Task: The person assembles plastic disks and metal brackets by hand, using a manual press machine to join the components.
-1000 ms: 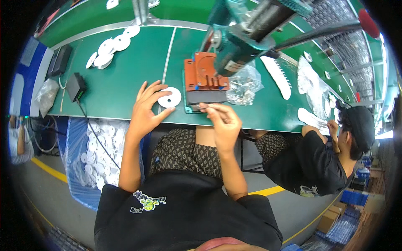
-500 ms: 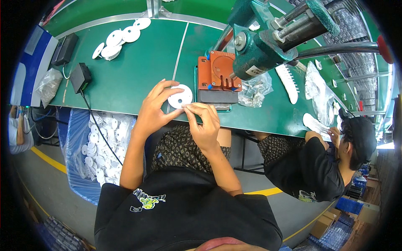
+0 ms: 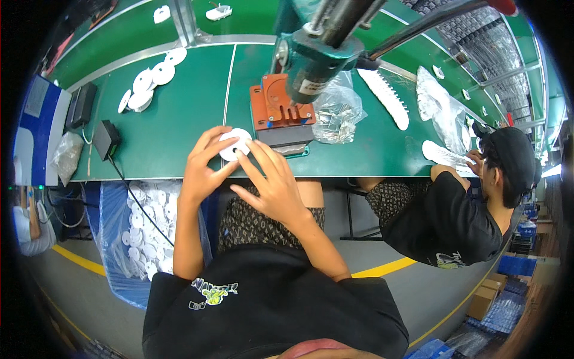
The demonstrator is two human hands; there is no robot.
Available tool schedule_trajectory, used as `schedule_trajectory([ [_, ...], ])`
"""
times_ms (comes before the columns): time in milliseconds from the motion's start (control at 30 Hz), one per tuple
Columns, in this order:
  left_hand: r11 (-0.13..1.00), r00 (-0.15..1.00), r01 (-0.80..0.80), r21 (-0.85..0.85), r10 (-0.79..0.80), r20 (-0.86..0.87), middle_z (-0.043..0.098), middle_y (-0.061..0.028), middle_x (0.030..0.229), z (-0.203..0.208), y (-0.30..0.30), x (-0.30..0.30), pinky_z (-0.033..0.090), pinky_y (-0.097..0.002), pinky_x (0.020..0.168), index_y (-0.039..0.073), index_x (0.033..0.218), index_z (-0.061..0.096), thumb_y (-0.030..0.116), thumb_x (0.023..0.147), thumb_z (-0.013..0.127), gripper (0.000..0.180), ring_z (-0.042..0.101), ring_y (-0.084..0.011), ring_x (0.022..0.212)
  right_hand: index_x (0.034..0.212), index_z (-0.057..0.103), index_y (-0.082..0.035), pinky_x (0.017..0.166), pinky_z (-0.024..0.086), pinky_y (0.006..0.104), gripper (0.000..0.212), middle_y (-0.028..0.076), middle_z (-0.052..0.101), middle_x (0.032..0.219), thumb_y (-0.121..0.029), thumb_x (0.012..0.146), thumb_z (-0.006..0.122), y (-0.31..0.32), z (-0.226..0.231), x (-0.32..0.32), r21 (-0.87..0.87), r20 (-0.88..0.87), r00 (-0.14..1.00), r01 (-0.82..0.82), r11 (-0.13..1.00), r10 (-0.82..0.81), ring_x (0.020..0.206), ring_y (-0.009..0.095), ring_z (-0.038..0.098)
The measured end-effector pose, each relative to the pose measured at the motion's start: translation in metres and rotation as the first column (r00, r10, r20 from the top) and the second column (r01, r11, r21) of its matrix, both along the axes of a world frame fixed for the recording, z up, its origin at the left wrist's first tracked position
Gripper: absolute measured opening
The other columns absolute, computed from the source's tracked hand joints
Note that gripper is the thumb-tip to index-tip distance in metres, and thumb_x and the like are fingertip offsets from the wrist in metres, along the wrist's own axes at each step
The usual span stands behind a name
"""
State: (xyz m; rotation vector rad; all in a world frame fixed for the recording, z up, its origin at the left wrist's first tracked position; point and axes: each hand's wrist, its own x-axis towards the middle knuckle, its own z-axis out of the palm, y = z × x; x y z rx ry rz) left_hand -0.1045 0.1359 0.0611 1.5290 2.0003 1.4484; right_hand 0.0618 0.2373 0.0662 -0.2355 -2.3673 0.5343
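Left hand (image 3: 202, 166): digits parted, touching white disc (image 3: 228, 153) | Right hand (image 3: 276, 190): fingers spread, touching disc | Disc: on green tabletop (image 3: 170, 134), near press (image 3: 323, 57)

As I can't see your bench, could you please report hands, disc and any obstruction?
Left hand at left of white disc. Right hand, fingers spread, at its near right. Orange fixture close by, right of disc.

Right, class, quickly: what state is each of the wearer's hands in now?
Left hand: curled, holding the white disc.
Right hand: open, spread, at the disc's right side.
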Motion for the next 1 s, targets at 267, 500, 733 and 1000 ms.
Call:
schedule_trajectory([
  [267, 0.961, 0.968, 0.137, 0.239, -0.079, -0.236, 0.059, -0.0206, 0.131, 0.039, 0.038, 0.036, 0.037, -0.0498, 0.113, 0.005, 0.116, 0.070, 0.009, 0.074, 0.080, 0.044, 0.057, -0.0364, 0.125, 0.113, 0.063, 0.002, 0.092, 0.045, 0.0448, 0.031, 0.016, 0.064, 0.112, 0.001, 0.083, 0.064, 0.042, -0.045, 0.052, -0.246, -0.140, 0.815, 0.522, 0.817, -0.563, 0.106, 0.034, 0.058],
  [500, 0.982, 0.805, -0.145, 0.119, 0.187, -0.563, 0.052, -0.0179, 0.141, 0.040, 0.092, 0.036, 0.028, -0.0514, 0.117, -0.003, 0.121, 0.062, 0.027, 0.088, 0.070, 0.046, 0.040, -0.0373, 0.139, 0.105, 0.066, -0.002, 0.095, 0.045, 0.0431, 0.024, 0.013, 0.066, 0.111, -0.001, 0.081, 0.065, 0.042, -0.061, 0.057, -0.035, -0.176, 0.849, 0.500, 0.866, -0.498, 0.106, 0.033, 0.059],
  [733, 0.986, 0.805, -0.128, 0.103, 0.164, -0.570, 0.053, -0.0187, 0.138, 0.052, 0.096, 0.051, 0.029, -0.0489, 0.117, -0.001, 0.125, 0.058, 0.037, 0.083, 0.074, 0.059, 0.040, -0.0379, 0.139, 0.121, 0.056, 0.005, 0.088, 0.052, 0.0362, 0.038, 0.017, 0.068, 0.105, 0.002, 0.084, 0.064, 0.072, 0.023, 0.054, -0.279, -0.537, 0.794, 0.151, 0.948, -0.285, 0.096, 0.026, 0.067],
  [1000, 0.995, 0.957, -0.065, 0.070, 0.082, -0.280, 0.061, -0.0134, 0.125, 0.050, 0.108, 0.035, 0.051, -0.0370, 0.090, 0.008, 0.135, 0.052, 0.032, 0.078, 0.082, 0.069, 0.063, -0.0304, 0.107, 0.093, 0.062, 0.003, 0.056, 0.038, 0.0254, 0.021, 0.006, 0.058, 0.074, -0.017, 0.099, 0.059, 0.137, 0.289, -0.001, -0.139, -0.598, 0.801, -0.091, 0.986, -0.010, 0.061, 0.010, 0.050],
])
